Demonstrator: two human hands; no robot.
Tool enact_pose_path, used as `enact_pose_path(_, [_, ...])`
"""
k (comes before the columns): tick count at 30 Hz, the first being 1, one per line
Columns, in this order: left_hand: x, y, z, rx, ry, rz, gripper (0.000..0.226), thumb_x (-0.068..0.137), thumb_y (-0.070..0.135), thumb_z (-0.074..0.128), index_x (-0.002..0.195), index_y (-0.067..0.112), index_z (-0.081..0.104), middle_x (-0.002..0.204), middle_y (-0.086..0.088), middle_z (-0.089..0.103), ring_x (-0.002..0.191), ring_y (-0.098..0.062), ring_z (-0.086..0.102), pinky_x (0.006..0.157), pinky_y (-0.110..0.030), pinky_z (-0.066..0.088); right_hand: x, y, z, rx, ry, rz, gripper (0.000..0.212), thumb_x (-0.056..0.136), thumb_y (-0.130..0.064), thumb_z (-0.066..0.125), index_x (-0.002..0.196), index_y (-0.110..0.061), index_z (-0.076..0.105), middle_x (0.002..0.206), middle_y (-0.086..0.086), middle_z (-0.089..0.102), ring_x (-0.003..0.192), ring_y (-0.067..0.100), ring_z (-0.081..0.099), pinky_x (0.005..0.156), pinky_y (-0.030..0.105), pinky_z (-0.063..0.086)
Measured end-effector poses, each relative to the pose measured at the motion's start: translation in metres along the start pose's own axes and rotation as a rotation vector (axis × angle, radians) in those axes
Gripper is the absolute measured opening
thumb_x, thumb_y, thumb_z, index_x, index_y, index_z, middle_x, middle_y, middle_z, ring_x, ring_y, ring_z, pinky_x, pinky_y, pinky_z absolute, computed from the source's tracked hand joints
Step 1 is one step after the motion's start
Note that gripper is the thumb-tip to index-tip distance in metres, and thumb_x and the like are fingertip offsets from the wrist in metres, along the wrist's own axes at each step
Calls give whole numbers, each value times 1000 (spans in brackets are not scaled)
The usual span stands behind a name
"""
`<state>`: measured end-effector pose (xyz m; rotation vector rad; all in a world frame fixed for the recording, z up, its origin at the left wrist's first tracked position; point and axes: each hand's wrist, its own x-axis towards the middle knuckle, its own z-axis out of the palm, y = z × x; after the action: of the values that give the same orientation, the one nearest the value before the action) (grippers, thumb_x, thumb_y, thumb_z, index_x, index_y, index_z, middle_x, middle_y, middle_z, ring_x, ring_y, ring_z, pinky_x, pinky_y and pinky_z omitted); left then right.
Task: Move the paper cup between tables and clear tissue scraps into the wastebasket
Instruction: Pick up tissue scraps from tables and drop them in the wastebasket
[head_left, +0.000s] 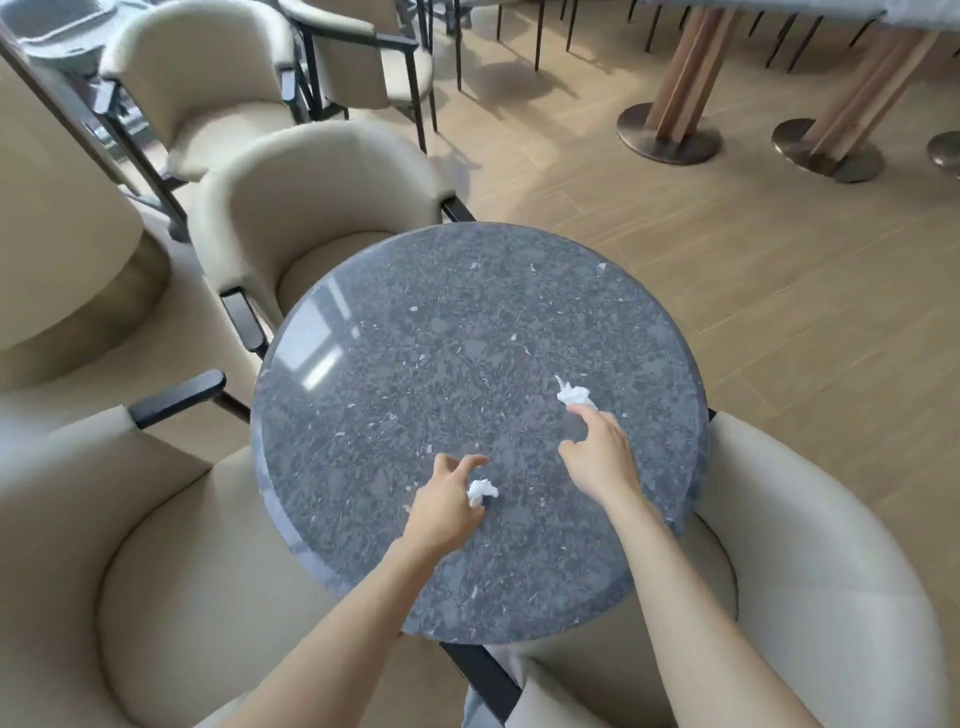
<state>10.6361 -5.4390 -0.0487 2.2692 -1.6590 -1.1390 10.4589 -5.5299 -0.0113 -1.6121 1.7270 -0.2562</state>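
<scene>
The table (415, 332) is glossy speckled grey stone; the scraps (574, 395) are crumpled white tissue; the floor (779, 270) is matt wood.

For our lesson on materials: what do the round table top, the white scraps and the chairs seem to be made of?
Table top: likely polished stone or terrazzo; grey, speckled with pale chips, and glossy with window reflections.
Scraps: thin tissue paper, white and crumpled.
Chairs: cream padded covering, perhaps leather or an imitation; smooth with a soft sheen, on dark frames.
</scene>
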Motion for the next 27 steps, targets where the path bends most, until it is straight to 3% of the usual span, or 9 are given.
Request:
enact_pose_path(4, [32,-16,19,156,-62,42,46,101,19,60,146,24,50,142,-9,37,106,-36,64,85,-41,50,52,8,7,5,15,-25,52,97,-3,57,147,-20,54,149,4,47,106,22,58,81,26,36])
enact_pose_path(6, [40,-22,26,151,-19,89,34,102,16,58,135,21,60,136,-8,41,98,-36,63,76,-37,45,70,12,11,-29,14,-38,55,96,-1,57,148,-18,53,153,5,44,118,25,57,86,29,41])
enact_pose_path(9, [50,-27,31,103,29,119,23,99,6,59,119,15,69,126,-5,48,94,-33,64,73,-31,40,91,15,16,-111,0,-22,61,97,-1,55,154,-20,46,165,3,29,143,30,39,105,36,41])
enact_pose_path(13, [54,-30,35,-68,114,77,18,92,0,68,95,13,80,106,3,55,88,-24,65,76,-28,40,103,22,34,-217,-51,16,61,98,1,52,155,-21,45,164,1,31,141,32,34,108,36,37])
enact_pose_path(16, [53,-29,31,-211,178,-19,16,90,-1,69,93,7,82,100,-2,64,88,-23,65,79,-30,45,87,31,54,-244,-5,16,47,99,2,54,142,-15,60,148,2,48,130,28,41,100,31,39])
enact_pose_path(19, [48,-26,19,-301,213,-110,25,85,-7,66,95,8,83,89,1,64,76,-14,59,67,-10,39,69,38,68,-184,63,31,35,100,3,54,127,-9,72,129,10,60,119,30,54,94,33,42])
enact_pose_path(21, [43,-21,7,-437,230,-157,36,83,-12,62,92,14,85,83,6,60,70,-6,52,58,-7,38,62,37,68,-120,46,85,32,100,0,54,124,-9,74,127,13,65,116,31,61,91,33,45])
enact_pose_path(24, [39,-6,-21,-602,269,-196,39,85,-9,63,84,24,84,94,4,64,75,-7,54,51,-7,38,54,20,56,40,27,177,32,100,-6,58,129,-13,70,130,10,68,119,30,62,88,32,45])
enact_pose_path(27, [35,21,-60,-710,335,-157,38,85,0,71,73,36,80,98,6,72,84,-8,64,58,-10,43,48,-8,31,261,63,189,22,96,-8,59,106,-20,74,98,10,71,94,28,65,64,24,43])
